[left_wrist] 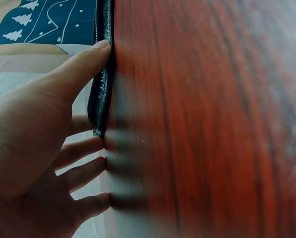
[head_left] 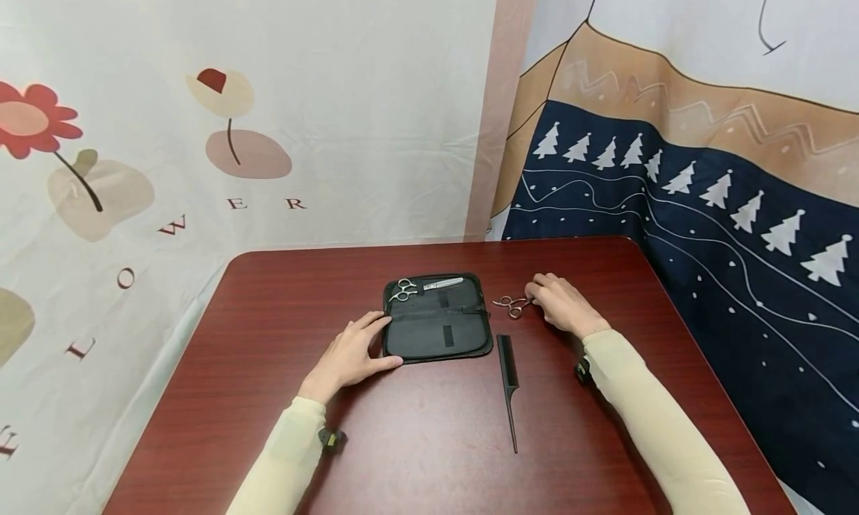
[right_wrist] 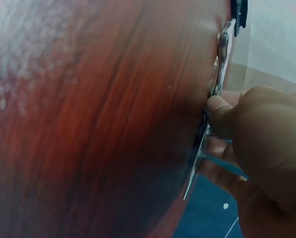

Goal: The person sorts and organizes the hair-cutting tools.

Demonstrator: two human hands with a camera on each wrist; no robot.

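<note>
- The comb (head_left: 508, 381) lies nearest me, black, its thin tail pointing toward the bench's near edge and its toothed end just beside the case's right edge.
- My left hand (head_left: 349, 356) rests flat on the bench (head_left: 268, 336), fingers straight and spread; the thumb (left_wrist: 83, 62) and fingertips touch the left edge of the case (head_left: 438, 321). It grips nothing.
- The case lies open and flat at the middle of the bench, black, with one pair of scissors (head_left: 424, 286) tucked along its far edge, rings to the left.
- My right hand (head_left: 562, 303) sits right of the case, toward the bench's far right corner, fingers curled over the blades of the loose scissors (head_left: 511, 304).
- From the right wrist, my thumb (right_wrist: 221, 115) presses on those scissors (right_wrist: 212, 106), which lie flat on the wood, so the grip is closed on them.
- Their rings point left toward the case, apart from it.
</note>
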